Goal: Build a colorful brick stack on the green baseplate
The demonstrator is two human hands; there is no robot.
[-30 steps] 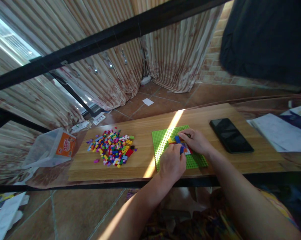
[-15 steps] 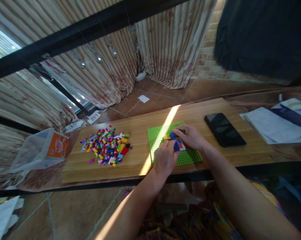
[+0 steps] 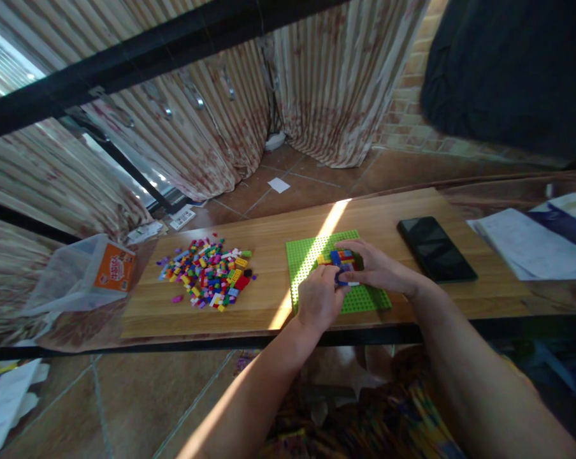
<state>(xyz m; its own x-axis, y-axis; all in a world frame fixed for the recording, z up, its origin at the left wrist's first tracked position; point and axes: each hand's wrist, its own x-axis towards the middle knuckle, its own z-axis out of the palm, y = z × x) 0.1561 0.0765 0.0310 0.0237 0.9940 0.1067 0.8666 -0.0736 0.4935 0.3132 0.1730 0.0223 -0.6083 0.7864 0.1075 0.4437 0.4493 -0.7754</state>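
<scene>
A green studded baseplate (image 3: 298, 255) lies on the wooden board, with a low cluster of red, yellow and blue toy bricks (image 3: 346, 256) on it. At the cluster's near side my left hand (image 3: 320, 296) is closed, fingertips together on a dark blue toy brick (image 3: 339, 276). From the right, my right hand (image 3: 381, 268) arches over the cluster, thumb and forefinger apart. Its thumb tip touches the blue brick by my left fingertips, and its forefinger reaches past the far side. Part of the blue brick and the near bricks are hidden by my fingers.
A pile of loose coloured bricks (image 3: 209, 274) lies on the wooden board (image 3: 269, 233) at left. Beyond it, a clear plastic box (image 3: 72, 277) with an orange label stands tilted. On the right are a black phone (image 3: 436, 248) and papers (image 3: 531, 242).
My right thumb has come down toward my left fingertips, and the right hand has opened wider, uncovering more of the red and yellow bricks. My left hand stays at the cluster. The view has shifted slightly.
</scene>
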